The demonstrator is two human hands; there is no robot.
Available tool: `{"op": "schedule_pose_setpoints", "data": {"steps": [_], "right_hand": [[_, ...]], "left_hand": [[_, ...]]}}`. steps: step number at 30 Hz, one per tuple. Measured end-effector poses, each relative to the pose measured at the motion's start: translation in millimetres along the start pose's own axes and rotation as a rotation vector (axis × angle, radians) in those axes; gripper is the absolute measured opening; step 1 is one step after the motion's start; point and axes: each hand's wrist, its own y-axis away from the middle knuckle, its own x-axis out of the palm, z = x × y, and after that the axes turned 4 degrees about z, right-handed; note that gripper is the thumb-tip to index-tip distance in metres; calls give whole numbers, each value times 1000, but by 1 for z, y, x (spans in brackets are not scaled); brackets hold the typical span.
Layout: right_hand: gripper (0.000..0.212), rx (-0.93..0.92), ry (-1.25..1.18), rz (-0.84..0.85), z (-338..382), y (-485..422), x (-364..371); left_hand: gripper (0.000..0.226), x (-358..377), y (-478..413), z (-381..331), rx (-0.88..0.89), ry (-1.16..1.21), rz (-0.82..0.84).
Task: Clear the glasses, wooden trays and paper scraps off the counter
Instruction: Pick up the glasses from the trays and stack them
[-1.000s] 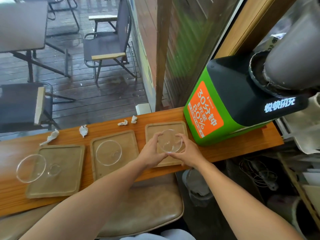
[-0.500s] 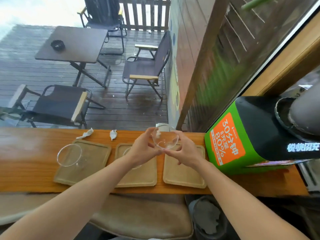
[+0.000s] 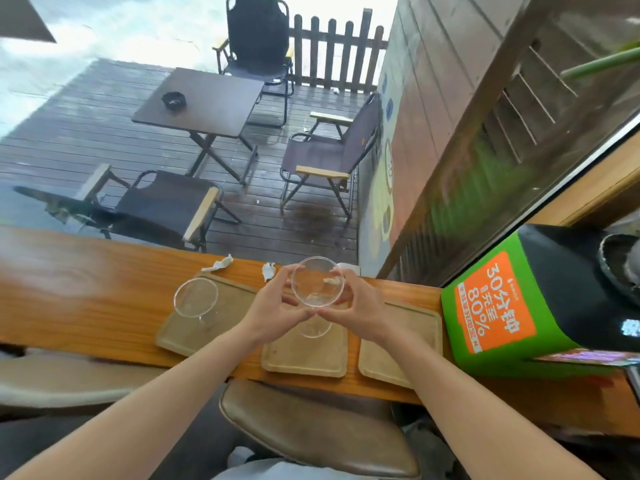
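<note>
While the left hand [image 3: 277,306] and right hand [image 3: 360,306] clasp one glass [image 3: 318,280] in curled fingers [image 3: 283,277] above the surface [image 3: 86,289], clearing looks barely begun: two other glasses [image 3: 195,299], three wooden trays [image 3: 408,341] and paper scraps [image 3: 218,265] lie there.

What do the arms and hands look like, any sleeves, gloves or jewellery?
The left arm and right arm are bare to the frame's edge, no sleeves in view. The left hand and right hand wear no gloves; no watch, bracelet or ring shows.
</note>
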Motion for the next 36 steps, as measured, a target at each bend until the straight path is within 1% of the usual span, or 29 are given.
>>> {"op": "schedule_pose_setpoints", "data": {"steps": [4, 10, 15, 19, 23, 30, 36], "right_hand": [[88, 28, 30, 39, -8, 2, 8], [92, 74, 61, 97, -18, 4, 11], [88, 124, 119, 135, -22, 4, 13], [83, 135, 119, 151, -29, 4, 19], [86, 148, 143, 177, -36, 1, 23], [81, 155, 94, 235, -49, -3, 32], [85, 180, 74, 289, -60, -5, 37]], "left_hand": [[81, 5, 8, 10, -49, -8, -3], [81, 15, 8, 20, -92, -37, 27], [78, 20, 6, 27, -137, -103, 34], [77, 26, 4, 36, -154, -165, 40], [78, 31, 4, 45, -181, -208, 38], [76, 39, 3, 57, -252, -170, 68], [78, 44, 3, 62, -305, -156, 91]]}}
